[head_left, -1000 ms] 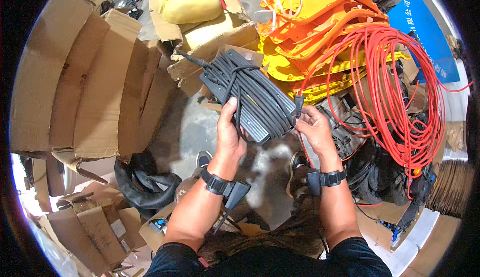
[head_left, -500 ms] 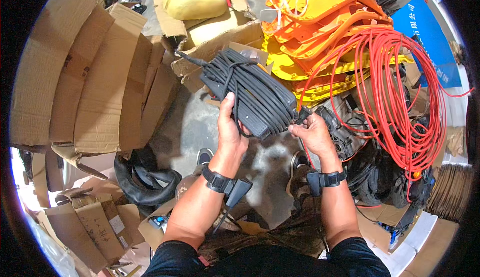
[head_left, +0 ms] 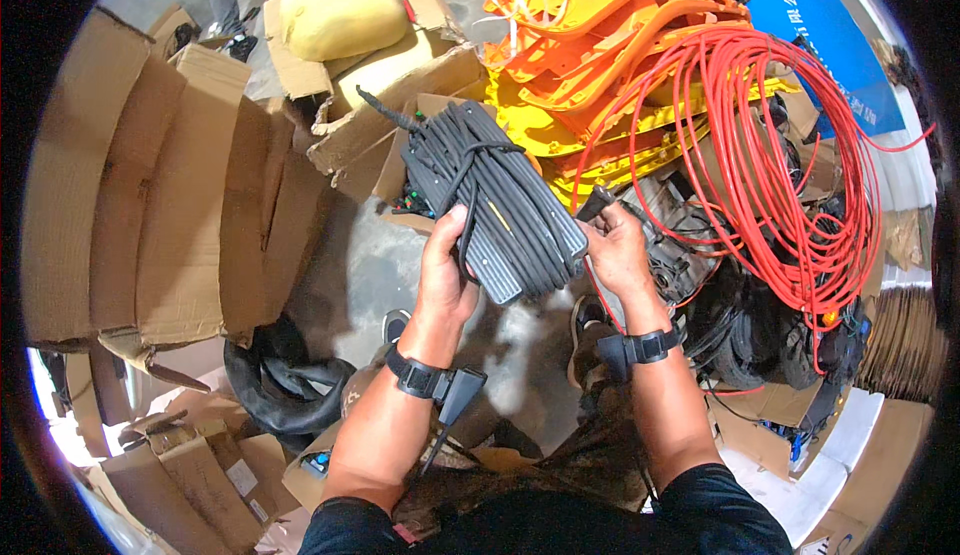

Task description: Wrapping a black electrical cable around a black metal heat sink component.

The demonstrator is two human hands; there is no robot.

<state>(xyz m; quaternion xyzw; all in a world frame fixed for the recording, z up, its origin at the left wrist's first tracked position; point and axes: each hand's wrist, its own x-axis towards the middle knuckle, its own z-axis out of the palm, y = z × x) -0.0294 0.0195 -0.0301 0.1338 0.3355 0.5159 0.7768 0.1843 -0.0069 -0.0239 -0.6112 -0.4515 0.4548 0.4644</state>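
A black ribbed box with a thick black cable [head_left: 490, 185] wound round it several times hangs tilted in front of me. My left hand [head_left: 445, 273] is closed on its lower left edge, the thumb lying along the side and the fingers hidden beneath. One stiff cable end [head_left: 385, 108] juts from the box's far left corner. Beside the right end of the box, my right hand [head_left: 620, 252] is closed with a black cable plug [head_left: 597, 202] pinched between thumb and fingers; the plug's tip shows above them.
Flattened cartons [head_left: 180, 205] stand at left, above black rubber tubing [head_left: 285, 380]. Ahead are an open box [head_left: 410, 80] with a yellow cushion [head_left: 343, 10] and stacked orange plastic panels [head_left: 610, 40]. A coil of red cable [head_left: 770, 185] lies at right, near a blue board [head_left: 830, 50].
The box has turned slightly, showing more of its ribbed face. My right hand has moved up a little, and its plug now points up and left. The view has shifted slightly.
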